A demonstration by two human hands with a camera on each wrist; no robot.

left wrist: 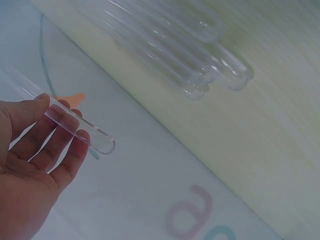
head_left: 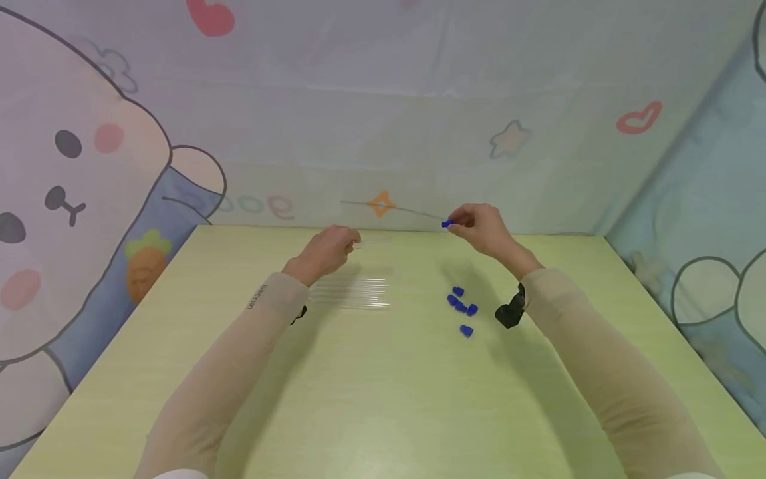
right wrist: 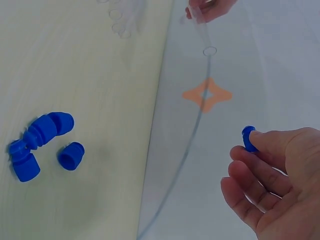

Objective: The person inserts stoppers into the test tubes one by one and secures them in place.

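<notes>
A clear test tube (left wrist: 95, 132) with a rounded end lies across the fingers of my left hand (head_left: 326, 253), pinched under the thumb. Its open mouth points toward the right hand in the right wrist view. My right hand (head_left: 485, 229) pinches a small blue stopper (right wrist: 249, 138) between thumb and fingertips, raised near the table's back edge. Tube and stopper are held apart, with a wide gap between the hands. Several more clear test tubes (head_left: 353, 293) lie side by side on the table below the left hand. Several loose blue stoppers (head_left: 461, 306) lie below the right hand.
The pale wooden table (head_left: 383, 392) ends at a back edge against a printed cloth backdrop (head_left: 383, 120). A second cloth side (head_left: 718, 199) slants along the right. A black wrist strap mount (head_left: 510, 313) hangs at the right wrist.
</notes>
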